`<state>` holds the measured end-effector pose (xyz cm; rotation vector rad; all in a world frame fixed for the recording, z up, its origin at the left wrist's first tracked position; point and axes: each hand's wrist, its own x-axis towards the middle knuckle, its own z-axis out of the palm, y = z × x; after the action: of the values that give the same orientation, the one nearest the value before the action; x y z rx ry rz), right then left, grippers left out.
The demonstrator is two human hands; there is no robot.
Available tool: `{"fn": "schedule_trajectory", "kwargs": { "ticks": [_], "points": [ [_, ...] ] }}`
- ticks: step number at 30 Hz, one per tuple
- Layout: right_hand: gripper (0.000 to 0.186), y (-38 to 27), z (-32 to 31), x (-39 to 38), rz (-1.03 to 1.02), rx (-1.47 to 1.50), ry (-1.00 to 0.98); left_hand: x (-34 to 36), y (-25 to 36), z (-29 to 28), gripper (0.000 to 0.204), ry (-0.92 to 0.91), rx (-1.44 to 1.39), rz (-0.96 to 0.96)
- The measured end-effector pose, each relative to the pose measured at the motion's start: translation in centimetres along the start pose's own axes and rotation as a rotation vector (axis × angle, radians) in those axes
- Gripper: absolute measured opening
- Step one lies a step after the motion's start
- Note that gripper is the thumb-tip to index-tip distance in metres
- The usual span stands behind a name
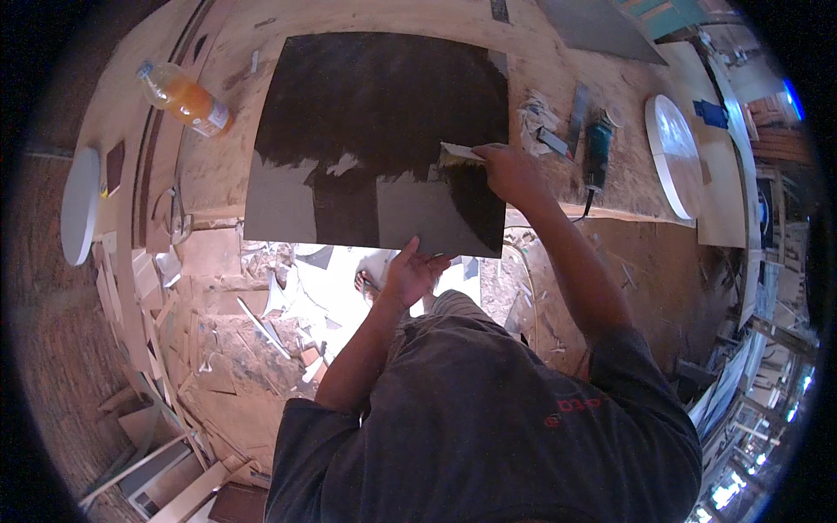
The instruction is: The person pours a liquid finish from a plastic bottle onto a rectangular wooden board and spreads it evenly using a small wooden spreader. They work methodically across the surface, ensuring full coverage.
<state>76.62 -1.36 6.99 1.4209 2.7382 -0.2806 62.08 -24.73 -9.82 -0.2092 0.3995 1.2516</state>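
Note:
A large grey sheet [281, 202] lies on the workbench, its near edge jutting past the bench front. A dark brown, wet-looking coat [375, 96] covers most of its far part, with dark strips reaching down to the near edge. My right hand [516, 179] is closed on a pale flat spreader [459, 154], whose blade is at the ragged border of the coat on the right. At the near edge, my left hand [413, 275] grips the sheet, thumb at the edge and fingers partly hidden below it.
Right of the sheet lie a teal-and-black power tool [597, 155] with a cord, a crumpled rag [538, 113] and a white-rimmed disc [672, 157]. A bottle of orange liquid [186, 99] and another white disc [80, 207] are at left. Offcuts [261, 327] litter the floor.

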Motion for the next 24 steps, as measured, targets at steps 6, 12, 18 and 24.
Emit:
{"fn": "schedule_trajectory", "kwargs": {
  "ticks": [6, 12, 18, 24],
  "points": [
    [0.045, -0.1, 1.9, -1.4, -0.054, -0.028, -0.052, 0.7, 1.1, 2.3, 0.084, -0.025, -0.112, -0.083],
    [0.042, -0.3, 2.0, -5.2, -0.043, -0.019, -0.142, 1.7, 0.9, 2.4, 0.091, -0.049, -0.184, -0.066],
    [0.040, -2.0, 0.4, -9.1, -0.050, -0.015, -0.262, 1.6, 0.3, 3.3, 0.096, -0.052, -0.238, 0.017],
    [0.035, -1.6, 0.0, -11.3, -0.055, 0.020, -0.321, 2.0, -0.5, 3.1, 0.100, -0.057, -0.226, 0.088]
  ]
}}
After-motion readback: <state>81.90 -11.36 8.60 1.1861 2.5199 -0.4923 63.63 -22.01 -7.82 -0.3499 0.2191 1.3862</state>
